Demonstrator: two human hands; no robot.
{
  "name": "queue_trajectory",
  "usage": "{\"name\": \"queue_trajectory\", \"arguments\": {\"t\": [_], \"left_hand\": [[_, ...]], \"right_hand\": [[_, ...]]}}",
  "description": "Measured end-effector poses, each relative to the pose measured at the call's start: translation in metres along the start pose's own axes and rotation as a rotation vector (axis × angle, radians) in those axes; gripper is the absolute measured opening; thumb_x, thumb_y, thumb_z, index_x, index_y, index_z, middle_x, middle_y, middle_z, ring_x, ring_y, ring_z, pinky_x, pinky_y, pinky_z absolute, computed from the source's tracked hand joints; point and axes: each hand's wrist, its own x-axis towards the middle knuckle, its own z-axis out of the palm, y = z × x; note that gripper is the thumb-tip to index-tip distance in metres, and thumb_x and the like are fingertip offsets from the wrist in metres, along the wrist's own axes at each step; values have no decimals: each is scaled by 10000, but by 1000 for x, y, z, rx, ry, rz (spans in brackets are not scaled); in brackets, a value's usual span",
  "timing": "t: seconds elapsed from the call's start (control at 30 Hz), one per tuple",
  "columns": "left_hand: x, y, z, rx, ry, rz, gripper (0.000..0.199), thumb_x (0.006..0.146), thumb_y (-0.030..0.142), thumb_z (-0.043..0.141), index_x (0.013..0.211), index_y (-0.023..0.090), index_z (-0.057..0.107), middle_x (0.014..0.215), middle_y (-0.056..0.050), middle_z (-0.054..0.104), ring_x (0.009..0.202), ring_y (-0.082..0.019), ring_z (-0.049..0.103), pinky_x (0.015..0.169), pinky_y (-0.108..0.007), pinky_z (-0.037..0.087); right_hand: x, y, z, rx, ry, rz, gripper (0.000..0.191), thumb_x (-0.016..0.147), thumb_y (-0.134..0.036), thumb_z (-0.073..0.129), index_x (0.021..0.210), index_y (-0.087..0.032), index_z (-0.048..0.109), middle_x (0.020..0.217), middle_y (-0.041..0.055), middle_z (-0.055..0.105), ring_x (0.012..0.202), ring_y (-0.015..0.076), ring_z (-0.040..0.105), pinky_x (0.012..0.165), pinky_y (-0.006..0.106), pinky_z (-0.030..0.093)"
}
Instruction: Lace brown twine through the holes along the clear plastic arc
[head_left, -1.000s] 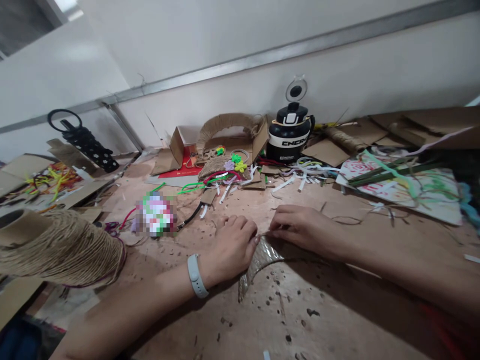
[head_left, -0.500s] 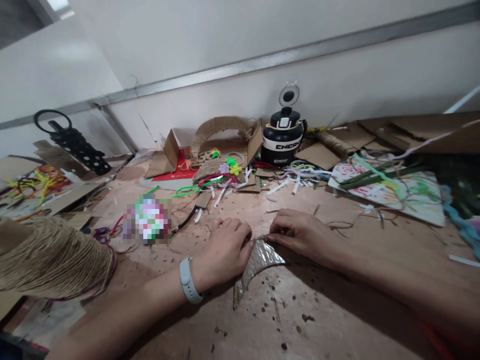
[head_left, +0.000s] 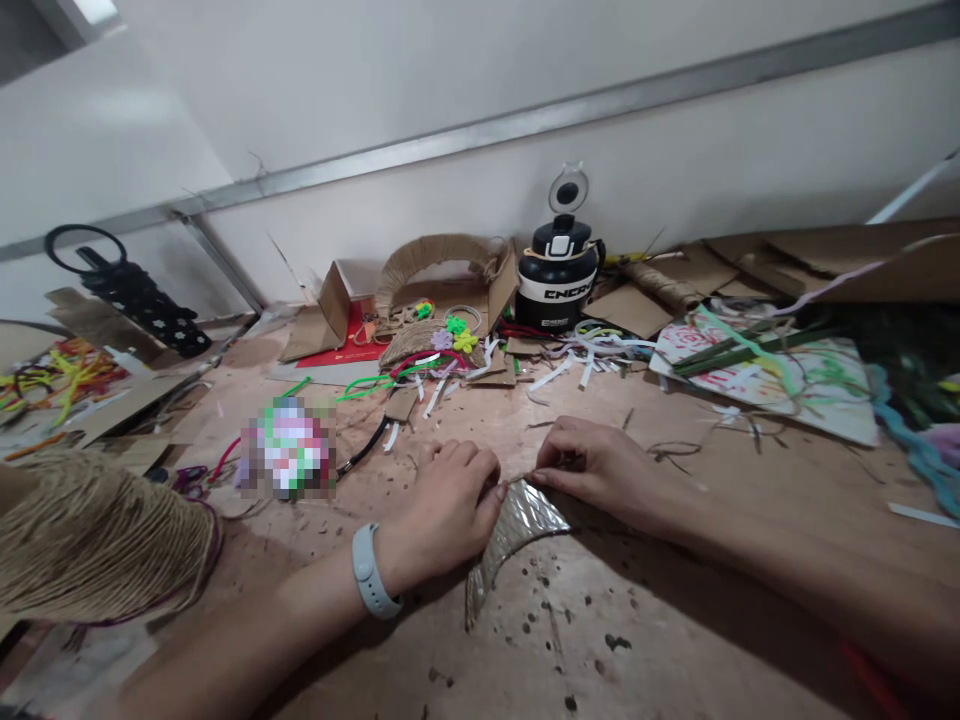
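Note:
A curved piece with a shiny, tape-like surface [head_left: 529, 515] lies at a slant on the wooden table, its hollow side toward me. My left hand [head_left: 457, 505], with a pale band on the wrist, is closed over its left part, thumb along the upper edge. Thin brown twine [head_left: 517, 480] runs along that upper edge between my two hands. My right hand [head_left: 592, 468] pinches the twine at the piece's upper right, its fingers curled. The fingertips partly cover where twine and piece meet.
A big twine spool [head_left: 105, 535] stands at left. Behind my hands are a black-and-white bottle [head_left: 556, 275], a twine-wrapped arch [head_left: 431, 250], crocheted flowers [head_left: 461, 338] and paper strips. Cardboard [head_left: 810, 265] and a painted sheet [head_left: 840, 385] lie at right; a dark flowered bottle [head_left: 154, 305] leans far left.
The view has shifted slightly, so the background things sit a little farther left. Both hands keep nearly the same hold on the curved piece and the twine.

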Motion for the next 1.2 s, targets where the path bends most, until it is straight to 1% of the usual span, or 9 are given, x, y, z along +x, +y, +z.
{"name": "queue_trajectory", "arguments": {"t": [0.23, 0.37, 0.5, 0.6, 0.7, 0.8, 0.93, 1.1, 1.2], "left_hand": [[2, 2, -7, -32, -32, -27, 111, 955, 267, 504, 928, 187, 576, 993, -56, 659, 962, -228, 575, 893, -417, 338], [6, 5, -10, -49, -57, -66, 189, 966, 328, 509, 863, 180, 566, 937, -58, 669, 906, -228, 587, 872, -417, 346], [11, 6, -6, -11, -2, -48, 238, 982, 382, 492, 883, 177, 559, 946, -68, 668, 900, -237, 584, 868, -421, 348], [13, 4, -4, -17, 9, -73, 238, 988, 366, 480, 867, 177, 558, 923, -64, 675, 878, -234, 595, 874, -425, 346], [15, 3, -5, -75, 20, -100, 200, 972, 340, 513, 867, 178, 561, 847, -35, 684, 810, -214, 612, 873, -419, 343], [16, 1, -6, -103, 46, -70, 182, 966, 330, 526, 873, 181, 573, 811, -15, 693, 786, -203, 623, 882, -409, 337], [20, 1, -8, -46, -12, -12, 277, 988, 370, 486, 812, 185, 592, 796, -24, 701, 780, -207, 634, 892, -412, 335], [26, 1, -12, 9, -86, 33, 271, 987, 350, 490, 811, 183, 610, 798, -31, 703, 783, -196, 632, 907, -396, 338], [27, 0, -12, 13, -102, 38, 276, 990, 345, 489, 801, 185, 611, 800, -29, 702, 789, -192, 631, 896, -384, 342]], "right_hand": [[2, 3, 3, 40, 4, 48, 176, 812, -365, 665, 764, -197, 683, 799, 37, 644, 730, 170, 587, 645, 284, 428], [2, 3, 2, 33, -1, 45, 183, 809, -371, 663, 756, -198, 680, 789, 31, 639, 720, 166, 586, 628, 276, 421], [3, 2, 2, 32, 6, 60, 165, 804, -345, 653, 741, -195, 677, 770, 30, 638, 715, 168, 587, 618, 274, 416], [4, 4, 2, 36, 3, 55, 172, 803, -353, 654, 739, -195, 675, 757, 26, 636, 710, 168, 586, 614, 273, 412], [4, 4, 3, 41, 3, 51, 179, 806, -363, 656, 744, -197, 674, 756, 23, 635, 703, 165, 582, 611, 271, 405], [4, 4, 3, 38, -5, 51, 176, 809, -360, 653, 750, -196, 677, 764, 27, 641, 711, 169, 584, 615, 273, 403], [3, 4, 3, 29, -7, 47, 179, 812, -365, 651, 753, -199, 681, 758, 25, 647, 713, 170, 586, 614, 272, 405], [3, 6, 4, 40, -9, 42, 162, 811, -352, 653, 765, -200, 686, 765, 24, 651, 717, 166, 588, 617, 267, 412], [4, 6, 3, 47, -15, 43, 150, 805, -341, 658, 765, -201, 689, 763, 24, 650, 717, 164, 586, 618, 267, 413]]}}
